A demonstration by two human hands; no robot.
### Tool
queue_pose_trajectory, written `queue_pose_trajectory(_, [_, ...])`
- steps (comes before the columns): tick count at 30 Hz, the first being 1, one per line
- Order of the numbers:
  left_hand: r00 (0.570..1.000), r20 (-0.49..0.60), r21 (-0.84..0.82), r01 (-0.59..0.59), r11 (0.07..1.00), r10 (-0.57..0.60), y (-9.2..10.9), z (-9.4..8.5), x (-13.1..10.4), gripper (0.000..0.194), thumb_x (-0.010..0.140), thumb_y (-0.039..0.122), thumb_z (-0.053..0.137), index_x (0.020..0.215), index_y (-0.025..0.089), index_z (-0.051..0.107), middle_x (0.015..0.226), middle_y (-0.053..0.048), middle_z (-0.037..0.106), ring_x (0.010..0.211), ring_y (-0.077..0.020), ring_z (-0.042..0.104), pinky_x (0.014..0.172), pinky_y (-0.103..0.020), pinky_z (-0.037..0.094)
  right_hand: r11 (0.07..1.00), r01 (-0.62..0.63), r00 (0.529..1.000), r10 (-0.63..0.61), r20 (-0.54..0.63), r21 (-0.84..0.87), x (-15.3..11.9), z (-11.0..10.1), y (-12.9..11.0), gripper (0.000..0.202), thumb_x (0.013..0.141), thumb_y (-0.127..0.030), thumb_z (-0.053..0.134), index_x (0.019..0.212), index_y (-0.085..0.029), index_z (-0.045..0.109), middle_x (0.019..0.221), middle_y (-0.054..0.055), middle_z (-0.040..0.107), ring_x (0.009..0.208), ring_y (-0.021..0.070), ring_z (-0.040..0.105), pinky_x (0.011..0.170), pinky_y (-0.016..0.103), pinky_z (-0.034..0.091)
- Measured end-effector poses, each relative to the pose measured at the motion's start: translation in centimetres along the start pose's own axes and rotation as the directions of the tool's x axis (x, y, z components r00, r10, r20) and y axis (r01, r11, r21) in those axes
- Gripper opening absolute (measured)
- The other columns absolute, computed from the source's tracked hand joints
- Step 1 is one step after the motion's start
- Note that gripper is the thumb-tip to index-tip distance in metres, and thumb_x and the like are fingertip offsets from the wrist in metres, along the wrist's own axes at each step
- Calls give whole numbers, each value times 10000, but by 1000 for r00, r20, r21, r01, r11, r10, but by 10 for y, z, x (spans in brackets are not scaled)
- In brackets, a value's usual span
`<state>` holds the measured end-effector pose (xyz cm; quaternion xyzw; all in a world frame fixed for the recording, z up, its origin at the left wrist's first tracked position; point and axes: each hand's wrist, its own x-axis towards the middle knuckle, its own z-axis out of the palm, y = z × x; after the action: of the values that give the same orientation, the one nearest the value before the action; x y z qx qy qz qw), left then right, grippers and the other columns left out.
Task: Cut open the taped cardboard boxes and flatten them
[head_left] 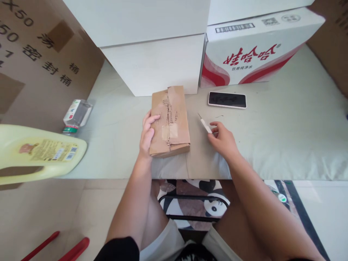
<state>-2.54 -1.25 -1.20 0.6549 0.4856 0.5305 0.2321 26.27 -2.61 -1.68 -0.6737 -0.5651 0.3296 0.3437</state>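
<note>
A small brown cardboard box (pixel 178 105) lies on the pale cloth-covered table in front of me, its top seam rough and a strip of tape across it. My left hand (pixel 147 134) grips the box along its left side, fingers over the top edge. To the right of the box, my right hand (pixel 222 137) is closed around a slim white craft knife (pixel 206 125). The knife's thin metal tip points up and left, apart from the box. Part of its handle is hidden in my fingers.
Behind the box stand white cartons (pixel 154 61) and a red-and-white water carton (pixel 252 50). A phone (pixel 227 100) lies at the right. On the left are a clear bottle (pixel 78 114), a yellow jug (pixel 49 150) and a large brown carton (pixel 54 40). The table's front edge (pixel 108 178) is close.
</note>
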Motion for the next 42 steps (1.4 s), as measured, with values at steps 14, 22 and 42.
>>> queue_pose_trajectory(14, [981, -20, 14, -195, 981, 195, 24, 33, -20, 514, 1034, 569, 305, 1339, 279, 599, 1631, -107, 383, 1522, -312, 383, 1245, -538, 333, 328, 66, 998, -33, -58, 942, -23, -35, -40, 301, 801, -363, 538, 1069, -412, 666, 877, -20, 649, 675, 156, 603, 645, 323, 483])
queue_pose_trajectory(22, [980, -2, 20, -198, 980, 198, 27, 33, -20, 513, 1039, 560, 301, 1351, 276, 593, 1637, -102, 372, 1531, -296, 372, 1249, -515, 336, 536, 197, 968, -237, -78, 821, -48, -34, -62, 371, 877, -509, 551, 1217, -423, 669, 1044, 23, 760, 687, 203, 679, 648, 396, 549])
queue_pose_trajectory(42, [975, -14, 94, -218, 972, 220, 31, 43, -22, 523, 1048, 548, 255, 1340, 250, 572, 1608, -143, 400, 1513, -300, 394, 1244, -552, 325, 845, 534, 826, -525, -205, -13, -90, -6, -74, 195, 954, -356, 608, 1025, -211, 717, 648, -9, 691, 492, 125, 613, 485, 242, 482])
